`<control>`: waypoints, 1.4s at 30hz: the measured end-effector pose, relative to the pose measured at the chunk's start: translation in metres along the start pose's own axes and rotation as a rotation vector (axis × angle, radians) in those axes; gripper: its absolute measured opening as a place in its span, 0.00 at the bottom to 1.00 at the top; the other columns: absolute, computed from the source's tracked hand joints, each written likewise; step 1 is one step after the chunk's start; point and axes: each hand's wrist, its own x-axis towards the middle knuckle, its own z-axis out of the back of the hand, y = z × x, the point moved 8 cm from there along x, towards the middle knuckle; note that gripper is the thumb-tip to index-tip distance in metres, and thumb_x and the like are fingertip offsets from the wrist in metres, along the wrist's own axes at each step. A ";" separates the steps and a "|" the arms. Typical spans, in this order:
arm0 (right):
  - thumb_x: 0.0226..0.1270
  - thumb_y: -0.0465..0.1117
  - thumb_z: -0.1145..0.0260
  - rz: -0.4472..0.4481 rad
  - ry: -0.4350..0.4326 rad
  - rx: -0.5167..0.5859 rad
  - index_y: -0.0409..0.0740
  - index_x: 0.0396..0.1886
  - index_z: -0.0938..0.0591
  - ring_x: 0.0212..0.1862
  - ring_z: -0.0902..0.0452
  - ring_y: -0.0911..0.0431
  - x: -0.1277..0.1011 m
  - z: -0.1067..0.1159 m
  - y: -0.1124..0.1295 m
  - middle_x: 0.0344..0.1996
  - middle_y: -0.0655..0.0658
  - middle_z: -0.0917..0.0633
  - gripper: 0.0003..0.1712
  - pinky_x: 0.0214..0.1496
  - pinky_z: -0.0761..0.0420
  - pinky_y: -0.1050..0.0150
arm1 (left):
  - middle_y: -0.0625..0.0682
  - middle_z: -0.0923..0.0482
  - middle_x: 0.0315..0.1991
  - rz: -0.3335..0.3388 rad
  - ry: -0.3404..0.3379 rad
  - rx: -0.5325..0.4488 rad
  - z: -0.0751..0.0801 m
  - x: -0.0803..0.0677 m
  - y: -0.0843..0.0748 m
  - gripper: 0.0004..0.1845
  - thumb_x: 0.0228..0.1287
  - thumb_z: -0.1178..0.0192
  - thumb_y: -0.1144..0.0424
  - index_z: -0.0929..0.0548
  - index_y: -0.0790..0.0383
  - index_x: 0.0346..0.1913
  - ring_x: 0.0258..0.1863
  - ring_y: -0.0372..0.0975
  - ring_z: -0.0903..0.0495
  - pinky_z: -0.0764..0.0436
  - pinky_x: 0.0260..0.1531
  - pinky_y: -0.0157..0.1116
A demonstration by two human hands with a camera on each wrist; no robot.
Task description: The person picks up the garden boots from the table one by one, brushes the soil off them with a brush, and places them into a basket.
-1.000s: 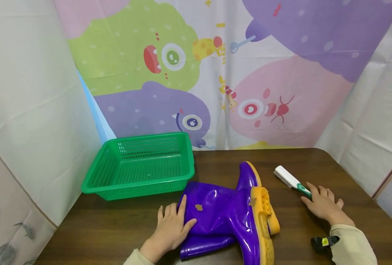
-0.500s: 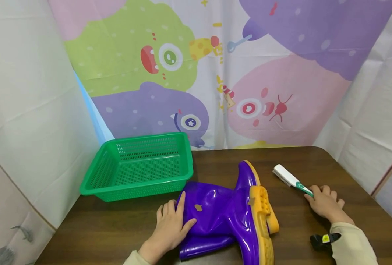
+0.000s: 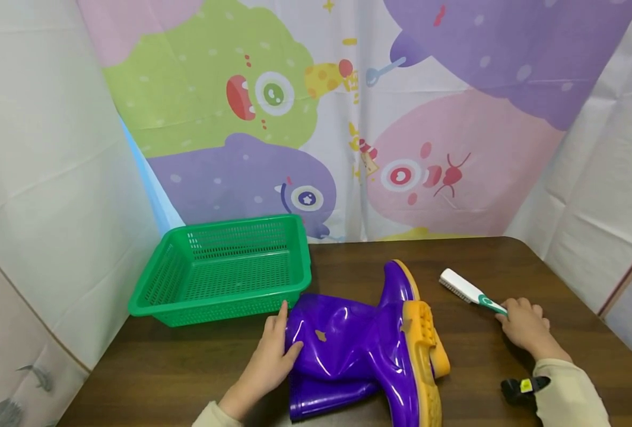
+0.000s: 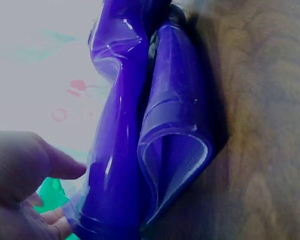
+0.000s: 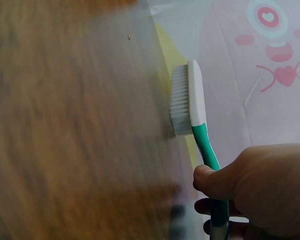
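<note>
Leftward to the cuff of the upper purple rain boot (image 3: pixel 342 338) the left hand (image 3: pixel 266 354) has shifted, fingers extended; whether their tips enter the opening is hard to tell. Both boots lie by the table's (image 3: pixel 478 370) near edge, shafts pointing left, towards that nearer hand. Rightward, the right hand (image 3: pixel 526 326) grips the scrub brush (image 3: pixel 462 286), its head angled far-left. Green basket (image 3: pixel 225 302): far-left corner.

A green basket (image 3: pixel 222 310) stands on a brown table (image 3: pixel 348 270) before a cartoon-printed curtain (image 3: pixel 342 118).
</note>
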 end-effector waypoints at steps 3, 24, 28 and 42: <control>0.69 0.31 0.40 0.036 -0.041 -0.006 0.21 0.43 0.27 0.43 0.34 0.25 0.003 0.003 0.003 0.40 0.23 0.26 0.13 0.40 0.30 0.34 | 0.69 0.30 0.52 -0.011 -0.022 -0.071 0.003 0.003 0.003 0.39 0.61 0.39 0.78 0.46 0.84 0.71 0.51 0.57 0.24 0.25 0.54 0.55; 0.63 0.35 0.31 0.032 -0.117 0.187 0.23 0.45 0.20 0.43 0.23 0.30 0.002 0.019 -0.005 0.41 0.23 0.18 0.18 0.44 0.25 0.37 | 0.61 0.23 0.54 0.439 0.084 -0.989 -0.005 0.011 0.051 0.38 0.61 0.43 0.82 0.47 0.82 0.72 0.43 0.36 0.18 0.17 0.40 0.31; 0.64 0.36 0.30 0.025 -0.127 0.201 0.24 0.46 0.20 0.43 0.23 0.31 0.002 0.024 -0.001 0.41 0.24 0.18 0.18 0.42 0.24 0.40 | 0.59 0.22 0.54 0.414 0.130 -1.052 -0.007 0.011 0.052 0.35 0.62 0.44 0.82 0.46 0.85 0.70 0.46 0.36 0.19 0.18 0.46 0.31; 0.63 0.38 0.28 0.049 -0.176 0.231 0.27 0.47 0.17 0.37 0.22 0.44 -0.002 0.044 0.025 0.40 0.28 0.16 0.19 0.33 0.27 0.57 | 0.52 0.21 0.50 0.372 0.155 -1.114 0.006 0.011 0.022 0.34 0.61 0.44 0.81 0.42 0.82 0.70 0.47 0.36 0.20 0.18 0.44 0.31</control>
